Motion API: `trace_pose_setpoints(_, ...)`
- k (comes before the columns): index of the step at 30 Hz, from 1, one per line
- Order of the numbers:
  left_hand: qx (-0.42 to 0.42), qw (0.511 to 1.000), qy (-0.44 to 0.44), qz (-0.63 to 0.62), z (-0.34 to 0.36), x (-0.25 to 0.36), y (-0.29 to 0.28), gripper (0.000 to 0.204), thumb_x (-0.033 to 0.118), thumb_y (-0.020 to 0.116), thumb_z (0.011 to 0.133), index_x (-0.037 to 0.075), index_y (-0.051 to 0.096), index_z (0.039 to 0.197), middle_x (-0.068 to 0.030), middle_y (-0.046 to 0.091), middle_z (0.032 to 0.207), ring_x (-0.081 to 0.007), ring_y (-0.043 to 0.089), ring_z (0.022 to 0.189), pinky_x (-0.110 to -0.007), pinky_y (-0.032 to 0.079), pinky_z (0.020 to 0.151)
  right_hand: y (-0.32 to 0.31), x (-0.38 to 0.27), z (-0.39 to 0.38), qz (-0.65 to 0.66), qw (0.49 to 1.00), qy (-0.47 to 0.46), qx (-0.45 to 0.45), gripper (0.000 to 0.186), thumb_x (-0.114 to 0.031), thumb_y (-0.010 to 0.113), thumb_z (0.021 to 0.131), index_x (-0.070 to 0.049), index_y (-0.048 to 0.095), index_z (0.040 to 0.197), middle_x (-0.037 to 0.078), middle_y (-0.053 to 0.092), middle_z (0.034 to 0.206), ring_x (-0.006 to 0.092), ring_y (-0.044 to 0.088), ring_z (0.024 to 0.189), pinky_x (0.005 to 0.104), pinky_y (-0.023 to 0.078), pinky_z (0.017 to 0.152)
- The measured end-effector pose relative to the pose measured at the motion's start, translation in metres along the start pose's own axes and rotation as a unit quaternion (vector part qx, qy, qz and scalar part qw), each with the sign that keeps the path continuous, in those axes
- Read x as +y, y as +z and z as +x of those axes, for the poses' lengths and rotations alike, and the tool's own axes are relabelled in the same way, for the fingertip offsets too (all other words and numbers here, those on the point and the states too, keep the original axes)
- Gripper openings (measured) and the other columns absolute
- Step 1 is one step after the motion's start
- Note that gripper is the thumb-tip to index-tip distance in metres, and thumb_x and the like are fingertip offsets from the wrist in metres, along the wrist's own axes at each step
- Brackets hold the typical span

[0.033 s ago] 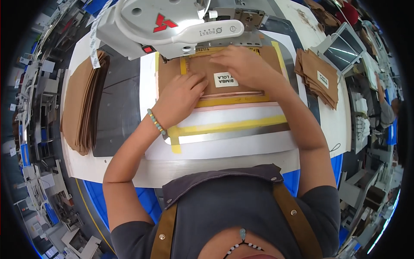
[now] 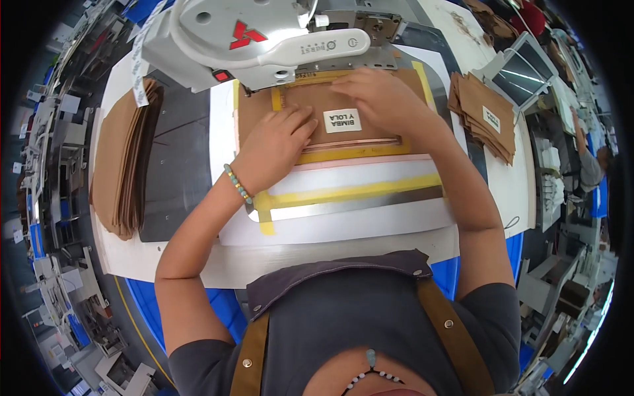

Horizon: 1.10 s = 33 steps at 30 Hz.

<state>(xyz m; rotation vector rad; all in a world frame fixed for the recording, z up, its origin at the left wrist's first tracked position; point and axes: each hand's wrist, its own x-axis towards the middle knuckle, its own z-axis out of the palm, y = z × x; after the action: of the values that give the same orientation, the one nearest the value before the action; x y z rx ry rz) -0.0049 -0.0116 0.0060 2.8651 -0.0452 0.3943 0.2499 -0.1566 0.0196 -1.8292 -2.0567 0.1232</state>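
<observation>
My left hand (image 2: pixel 277 138) rests on the left part of a brown rectangular panel (image 2: pixel 254 105) under the machine, its fingers bent and apart, holding nothing. My right hand (image 2: pixel 380 99) lies higher on the panel's right, fingers curved over its surface near the upper strip, also holding nothing visible. Between them is a white printed label (image 2: pixel 342 120). The panel sits in a taped template (image 2: pixel 343 191) with yellow strips on white sheeting. A grey sewing machine (image 2: pixel 231 59) overhangs the panel's upper left, partly hiding that edge.
A tall stack of brown pieces (image 2: pixel 119 165) lies left on the dark plate. Labelled brown pieces (image 2: pixel 475 105) lie at right beside a tilted screen (image 2: pixel 518 72). Blue bins (image 2: pixel 145 300) show below the table edge. A co-worker's arm (image 2: pixel 584 148) is at the far right.
My right fingertips have moved slightly right along the panel. My left hand has barely moved. The whole view has shifted a little.
</observation>
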Motion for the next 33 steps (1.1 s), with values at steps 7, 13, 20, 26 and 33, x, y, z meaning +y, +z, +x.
trace_pose_setpoints(7,-0.044,0.994,0.000,0.098,0.011,-0.016,0.024,0.053,0.021,0.069,0.099,0.005,0.058,0.148,-0.0169,0.049,0.161,-0.0381,0.047,0.146,-0.049,0.038,0.120,-0.037,0.018,-0.075,-0.136,0.978,0.158,-0.024,0.035,-0.003,0.060,0.095,-0.003,0.071,0.129,0.012,0.071,0.130,0.0322,0.062,0.123,0.0437,0.050,0.108)
trace_pose_setpoints(13,-0.040,0.992,-0.011,0.116,0.013,-0.015,0.026,0.053,0.023,0.067,0.101,0.005,0.057,0.150,-0.0173,0.049,0.162,-0.0381,0.046,0.147,-0.048,0.038,0.120,-0.003,0.019,-0.075,-0.127,0.988,0.085,0.012,0.039,-0.005,0.061,0.096,-0.003,0.068,0.134,0.010,0.065,0.143,0.0313,0.061,0.128,0.0428,0.050,0.111)
trace_pose_setpoints(20,-0.053,0.992,-0.037,0.112,0.014,-0.008,0.025,0.057,0.019,0.067,0.099,0.005,0.055,0.152,-0.0181,0.047,0.163,-0.0403,0.044,0.149,-0.051,0.036,0.121,0.013,0.002,-0.065,-0.235,0.965,0.114,-0.008,0.052,-0.010,0.070,0.085,-0.011,0.067,0.137,0.010,0.065,0.141,0.0255,0.062,0.125,0.0426,0.051,0.093)
trace_pose_setpoints(26,-0.080,0.989,-0.047,0.116,0.012,-0.009,0.019,0.060,0.017,0.068,0.098,0.005,0.052,0.154,-0.0195,0.044,0.164,-0.0442,0.044,0.145,-0.055,0.035,0.121,0.018,-0.001,-0.061,-0.249,0.963,0.101,-0.025,0.048,-0.020,0.067,0.093,-0.014,0.065,0.141,0.018,0.063,0.142,0.0302,0.063,0.126,0.0405,0.053,0.092)
trace_pose_setpoints(33,-0.078,0.992,-0.034,0.098,0.024,-0.003,0.016,0.060,0.015,0.069,0.097,0.004,0.052,0.154,-0.0165,0.044,0.165,-0.0446,0.044,0.145,-0.053,0.036,0.122,0.019,0.002,-0.064,-0.280,0.954,0.101,-0.038,0.045,-0.023,0.066,0.097,-0.018,0.065,0.142,0.021,0.061,0.147,0.0312,0.064,0.125,0.0406,0.056,0.090)
